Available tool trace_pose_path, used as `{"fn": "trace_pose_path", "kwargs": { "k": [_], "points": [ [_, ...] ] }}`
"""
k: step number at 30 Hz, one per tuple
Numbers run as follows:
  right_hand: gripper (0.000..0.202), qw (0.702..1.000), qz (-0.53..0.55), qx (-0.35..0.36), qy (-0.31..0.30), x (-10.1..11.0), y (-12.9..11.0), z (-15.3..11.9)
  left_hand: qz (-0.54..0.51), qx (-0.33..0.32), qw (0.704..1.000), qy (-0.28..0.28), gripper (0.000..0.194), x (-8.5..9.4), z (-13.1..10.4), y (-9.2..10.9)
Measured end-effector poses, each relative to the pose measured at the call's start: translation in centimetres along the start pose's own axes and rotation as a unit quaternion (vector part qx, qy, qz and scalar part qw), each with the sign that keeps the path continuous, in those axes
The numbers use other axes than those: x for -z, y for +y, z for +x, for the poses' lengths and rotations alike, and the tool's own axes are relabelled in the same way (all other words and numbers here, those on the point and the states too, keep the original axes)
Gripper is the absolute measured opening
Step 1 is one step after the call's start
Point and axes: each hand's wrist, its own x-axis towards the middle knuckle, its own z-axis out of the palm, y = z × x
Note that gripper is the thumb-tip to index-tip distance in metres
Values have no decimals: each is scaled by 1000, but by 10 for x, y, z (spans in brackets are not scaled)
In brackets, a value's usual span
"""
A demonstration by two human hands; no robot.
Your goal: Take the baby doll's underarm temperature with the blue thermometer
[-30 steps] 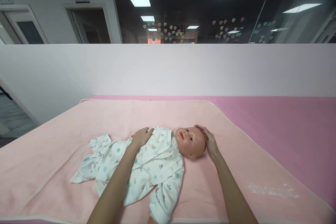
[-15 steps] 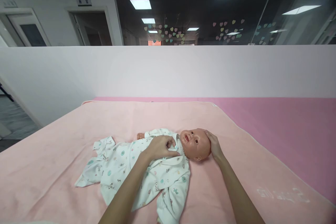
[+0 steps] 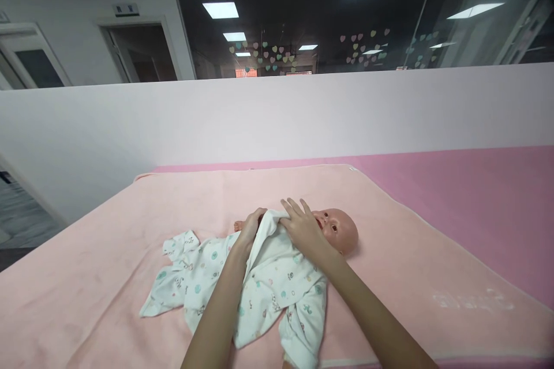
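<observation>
A baby doll lies on its back on a pink blanket, head to the right, in a white printed baby shirt. The shirt's front flap is lifted, its plain inner side showing between my hands. My left hand is closed at the flap's left edge, fingertips partly hidden by the cloth. Over the doll's chest and chin, my right hand pinches the flap near the collar, with its other fingers spread. Matching printed pants cover the lower body and lie flat to the left.
The pink blanket spreads over a brighter pink mat. A low white wall stands behind it, with a dark window above. Doorways are at the far left.
My right hand has left the doll's head and moved left onto the shirt's collar. The shirt flap has been raised between both hands. The view has tilted slightly.
</observation>
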Motion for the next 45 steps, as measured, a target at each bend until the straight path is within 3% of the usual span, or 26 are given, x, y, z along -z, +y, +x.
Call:
{"fn": "trace_pose_path", "kwargs": {
  "k": [3,5,7,9,12,15,19,21,25,31,34,37,39,42,45],
  "points": [
    [22,999,-36,-36,-9,-11,3,8,9,-7,1000,3,28,-1,0,-1],
    [21,999,-22,-44,-16,-7,5,4,20,-23,999,10,29,0,1,-1],
    [21,997,21,-76,-13,8,3,-6,34,-48,998,14,31,0,2,-1],
    [22,983,96,-155,18,32,-2,-19,52,-79,995,13,35,-1,1,-1],
    [24,918,266,-276,101,74,-12,-38,85,-126,988,-3,41,-7,-3,-2],
    [24,842,406,-310,172,107,-23,-47,114,-154,981,-43,45,-15,-11,-3],
    [25,797,453,-331,224,127,-37,-46,177,-188,955,-145,43,-22,-21,-1],
    [24,789,462,-332,232,129,-40,-46,201,-191,946,-167,44,-22,-22,-2],
    [25,775,463,-364,231,122,-33,-66,225,-180,944,-159,45,-21,-19,-4],
    [35,729,434,-483,215,80,3,-150,318,-195,911,-177,37,-22,-21,-3],
    [38,752,363,-526,163,58,14,-191,329,-194,905,-185,33,-22,-23,-2],
    [37,797,237,-548,87,44,15,-218,310,-190,912,-189,31,-23,-22,-2],
    [36,833,147,-530,67,40,14,-227,271,-198,923,-188,30,-23,-21,-1],
    [35,883,30,-463,69,38,11,-223,203,-205,943,-166,29,-21,-18,2],
    [30,897,-12,-432,97,39,0,-192,147,-172,962,-150,30,-18,-17,4]
  ]
}}
